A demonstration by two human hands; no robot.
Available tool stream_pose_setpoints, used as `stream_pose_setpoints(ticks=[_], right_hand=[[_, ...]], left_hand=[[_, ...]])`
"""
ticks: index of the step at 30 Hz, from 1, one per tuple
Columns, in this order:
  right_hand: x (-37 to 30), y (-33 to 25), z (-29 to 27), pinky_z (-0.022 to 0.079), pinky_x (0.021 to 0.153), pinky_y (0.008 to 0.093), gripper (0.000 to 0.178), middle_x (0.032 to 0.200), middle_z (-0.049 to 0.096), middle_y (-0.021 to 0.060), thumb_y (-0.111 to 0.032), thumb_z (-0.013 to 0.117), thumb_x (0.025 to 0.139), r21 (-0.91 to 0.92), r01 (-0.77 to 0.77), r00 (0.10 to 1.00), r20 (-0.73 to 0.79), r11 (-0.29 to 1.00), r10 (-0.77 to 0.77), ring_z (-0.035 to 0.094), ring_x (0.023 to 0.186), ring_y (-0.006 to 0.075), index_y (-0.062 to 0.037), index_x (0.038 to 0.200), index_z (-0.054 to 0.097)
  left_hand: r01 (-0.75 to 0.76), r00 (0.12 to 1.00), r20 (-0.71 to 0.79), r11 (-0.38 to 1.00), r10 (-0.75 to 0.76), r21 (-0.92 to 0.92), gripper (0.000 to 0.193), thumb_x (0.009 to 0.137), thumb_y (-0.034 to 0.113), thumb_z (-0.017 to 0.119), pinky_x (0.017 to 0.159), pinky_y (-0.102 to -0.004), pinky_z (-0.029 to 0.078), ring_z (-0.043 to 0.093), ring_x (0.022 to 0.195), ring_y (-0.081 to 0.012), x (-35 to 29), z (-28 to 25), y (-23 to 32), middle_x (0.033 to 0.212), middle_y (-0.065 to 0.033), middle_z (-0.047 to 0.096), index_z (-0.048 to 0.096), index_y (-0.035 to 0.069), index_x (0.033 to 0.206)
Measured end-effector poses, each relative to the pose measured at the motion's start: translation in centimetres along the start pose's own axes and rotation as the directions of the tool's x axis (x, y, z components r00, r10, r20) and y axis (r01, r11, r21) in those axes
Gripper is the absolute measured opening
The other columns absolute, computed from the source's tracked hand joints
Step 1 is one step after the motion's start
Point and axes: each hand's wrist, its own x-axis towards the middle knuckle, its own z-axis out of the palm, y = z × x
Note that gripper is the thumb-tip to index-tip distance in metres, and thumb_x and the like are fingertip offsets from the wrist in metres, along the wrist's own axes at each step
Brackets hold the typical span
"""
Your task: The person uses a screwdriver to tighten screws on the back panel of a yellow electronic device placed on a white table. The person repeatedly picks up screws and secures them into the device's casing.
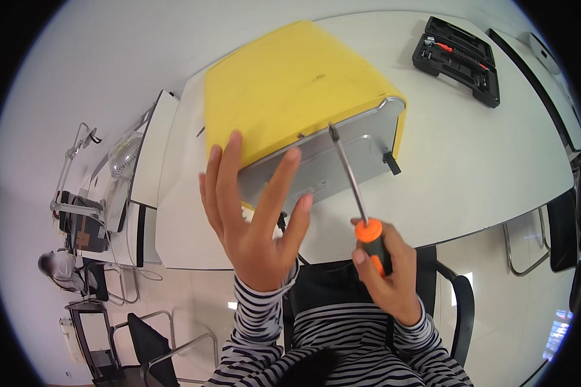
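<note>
Yellow box-shaped housing with rounded corners (297,84) sits toward the far middle of the white table (484,168), its smooth grey metal end panel (345,164) turned toward the wearer. 1 small round screw (301,135) shows on the yellow rim just above that panel. The right hand (394,274) is wrapped around the handle of a long steel-shafted screwdriver with an orange and dark grip (368,230), its tip pointing up and away. In this view the tip lies over the panel's upper edge, to the right of the screw; I cannot tell whether it touches the metal. The left hand (255,238) is spread wide, holding nothing, in front of the panel's left part; contact with the housing cannot be made out either.

To work this screw well, the tip should come left and seat fully in the head, with the shaft in line with the screw rather than slanting across it, lest the recess get chewed. Firm pressure before any twist would help, while the left hand braces the yellow shell against sliding. Should the tip fit loosely, the open black plastic tool case (488,95) at the far right holds other pieces.
</note>
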Motion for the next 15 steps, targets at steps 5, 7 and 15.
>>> stream_pose_setpoints(ticks=[5,7,15], right_hand=[[-1.0,0.2,0.4,0.034,0.048,0.0183,0.028,0.056,0.044,0.0025,-0.015,0.053,0.082,0.213,-0.164,0.957,0.272,0.963,0.103,0.041,0.048,0.0060,0.0019,0.104,0.048],[-1.0,0.2,0.7,0.034,0.047,0.0180,0.028,0.055,0.045,0.0018,-0.016,0.052,0.083,0.288,-0.207,0.941,0.319,0.935,0.110,0.042,0.048,0.0052,0.0017,0.105,0.047],[-0.8,0.2,1.0,0.033,0.043,0.0168,0.029,0.056,0.047,-0.0003,-0.016,0.049,0.084,0.329,-0.183,0.953,0.292,0.926,0.085,0.043,0.047,0.0033,0.0030,0.106,0.044]], left_hand=[[0.224,0.975,0.090,0.891,-0.205,-0.395,0.027,0.070,0.010,0.057,0.078,-0.0322,0.038,0.048,0.088,-0.0241,-3.6,-0.9,2.0,0.098,-0.0116,0.054,0.059,0.000,0.095],[0.339,0.941,0.201,0.766,-0.273,-0.546,0.028,0.071,0.010,0.057,0.077,-0.0310,0.038,0.048,0.088,-0.0231,-5.0,-0.7,2.3,0.095,-0.0110,0.055,0.058,-0.001,0.096],[0.427,0.903,0.351,0.630,-0.250,-0.649,0.030,0.072,0.010,0.056,0.075,-0.0297,0.038,0.049,0.087,-0.0227,-5.7,-0.8,2.8,0.096,-0.0132,0.054,0.055,-0.003,0.099]])
